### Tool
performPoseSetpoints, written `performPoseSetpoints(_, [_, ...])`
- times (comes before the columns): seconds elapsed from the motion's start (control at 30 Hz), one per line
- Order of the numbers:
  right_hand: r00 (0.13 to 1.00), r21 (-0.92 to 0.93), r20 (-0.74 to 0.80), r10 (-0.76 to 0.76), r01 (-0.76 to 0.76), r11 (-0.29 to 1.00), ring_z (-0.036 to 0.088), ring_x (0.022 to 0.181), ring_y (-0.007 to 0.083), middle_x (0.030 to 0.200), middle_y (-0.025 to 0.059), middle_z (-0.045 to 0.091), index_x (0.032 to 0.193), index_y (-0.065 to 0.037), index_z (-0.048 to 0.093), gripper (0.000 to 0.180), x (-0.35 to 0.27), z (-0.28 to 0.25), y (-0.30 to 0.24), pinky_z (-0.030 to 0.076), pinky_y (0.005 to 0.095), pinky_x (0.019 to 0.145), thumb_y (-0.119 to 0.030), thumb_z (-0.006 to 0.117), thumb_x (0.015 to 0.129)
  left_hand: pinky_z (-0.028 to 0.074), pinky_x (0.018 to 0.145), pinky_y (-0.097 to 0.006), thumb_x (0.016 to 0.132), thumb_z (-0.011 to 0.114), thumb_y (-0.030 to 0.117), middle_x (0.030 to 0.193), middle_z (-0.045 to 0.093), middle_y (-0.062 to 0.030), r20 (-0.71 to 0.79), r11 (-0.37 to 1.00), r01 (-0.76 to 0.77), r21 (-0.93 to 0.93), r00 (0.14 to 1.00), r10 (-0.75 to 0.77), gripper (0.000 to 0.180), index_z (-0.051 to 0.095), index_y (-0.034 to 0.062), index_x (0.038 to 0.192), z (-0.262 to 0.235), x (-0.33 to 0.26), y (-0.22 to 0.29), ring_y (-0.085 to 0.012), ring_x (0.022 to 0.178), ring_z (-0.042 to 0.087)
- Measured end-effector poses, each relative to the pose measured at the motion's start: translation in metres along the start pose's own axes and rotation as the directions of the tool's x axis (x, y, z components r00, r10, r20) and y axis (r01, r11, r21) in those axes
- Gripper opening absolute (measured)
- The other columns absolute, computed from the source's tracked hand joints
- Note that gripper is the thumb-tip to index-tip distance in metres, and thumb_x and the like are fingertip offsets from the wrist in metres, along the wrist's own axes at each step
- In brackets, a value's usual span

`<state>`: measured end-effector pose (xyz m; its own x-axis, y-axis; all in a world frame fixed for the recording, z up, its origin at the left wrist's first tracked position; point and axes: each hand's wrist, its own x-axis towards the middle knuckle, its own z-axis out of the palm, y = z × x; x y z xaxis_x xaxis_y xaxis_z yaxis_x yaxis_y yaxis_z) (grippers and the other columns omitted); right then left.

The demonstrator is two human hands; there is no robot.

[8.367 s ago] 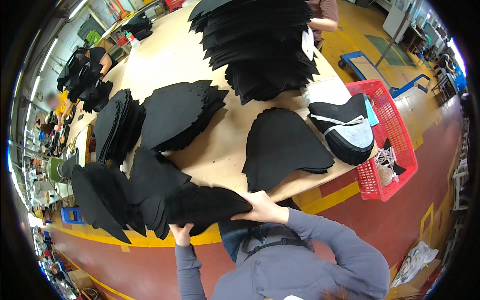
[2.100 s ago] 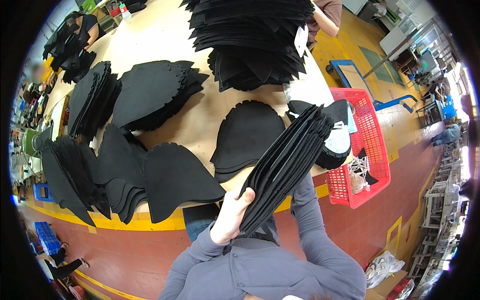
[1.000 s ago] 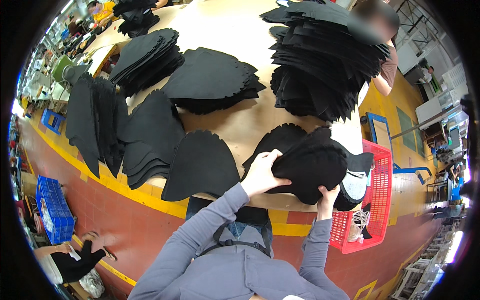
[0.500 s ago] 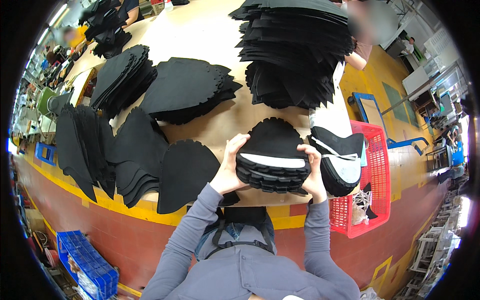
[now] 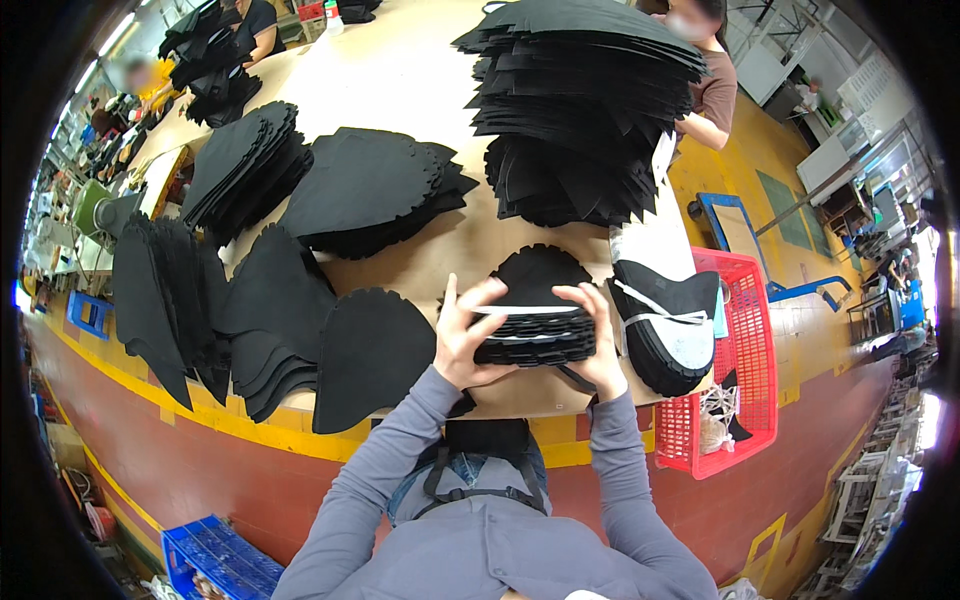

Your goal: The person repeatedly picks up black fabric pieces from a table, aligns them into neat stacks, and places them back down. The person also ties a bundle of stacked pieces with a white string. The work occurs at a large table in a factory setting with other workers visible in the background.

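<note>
Between my two hands is a stack of black cut fabric pieces (image 5: 543, 272) with notched, rounded edges, held near the table's front edge. A thin white strip shows along the near side of its top, above the tightly layered edges. My left hand (image 5: 466, 338) grips the left end, with fingers bent over the top corner. At the other end, my right hand (image 5: 599, 345) presses in with curled fingers. Just right of it lies a black bundle (image 5: 665, 345) tied with a white strap, a pale piece on top. A loose black stack (image 5: 370, 345) lies left of my left hand.
More black stacks (image 5: 375, 185) cover the table's left side, and a tall pile (image 5: 580, 80) stands at the back. A red basket (image 5: 765, 370) hangs close to the right edge. A co-worker (image 5: 715, 95) stands behind the pile. A blue crate (image 5: 222, 555) is on the floor.
My hands have come closer together and their fingers now bend further over the stack's near corners. The stack's near side looks flatter, its white strip narrower. The view has shifted slightly.
</note>
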<state>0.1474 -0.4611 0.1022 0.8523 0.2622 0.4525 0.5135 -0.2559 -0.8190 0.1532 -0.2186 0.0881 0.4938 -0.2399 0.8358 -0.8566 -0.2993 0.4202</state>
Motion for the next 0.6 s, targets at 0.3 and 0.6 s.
performPoseSetpoints(0.3, [0.970,-0.051,-0.123,-0.208,0.203,0.978,0.041,0.134,0.0390,0.148,0.0202,0.037,0.139,-0.020,0.039,0.095,0.015,0.007,-0.002,0.039,0.0479,0.108,-0.006,0.089,0.059,0.023,0.110,-0.069,0.074,0.078,0.049,0.157,0.026,-0.0169,0.374,0.943,0.255,0.214,0.870,-0.320,0.085,0.043,0.0234,0.147,-0.020,0.061,0.037,-0.0470,0.142,0.025])
performPoseSetpoints(0.6, [0.983,-0.143,0.012,-0.185,0.184,0.972,0.049,0.126,0.0376,0.139,0.0181,0.045,0.125,-0.015,0.051,0.072,0.031,-0.012,-0.019,0.046,0.0451,0.101,-0.008,0.088,0.064,0.015,0.111,-0.071,0.071,0.082,0.042,0.157,0.028,-0.0155,0.306,0.939,0.320,0.125,0.888,-0.343,0.081,0.049,0.0237,0.143,-0.022,0.064,0.025,-0.0435,0.143,0.025])
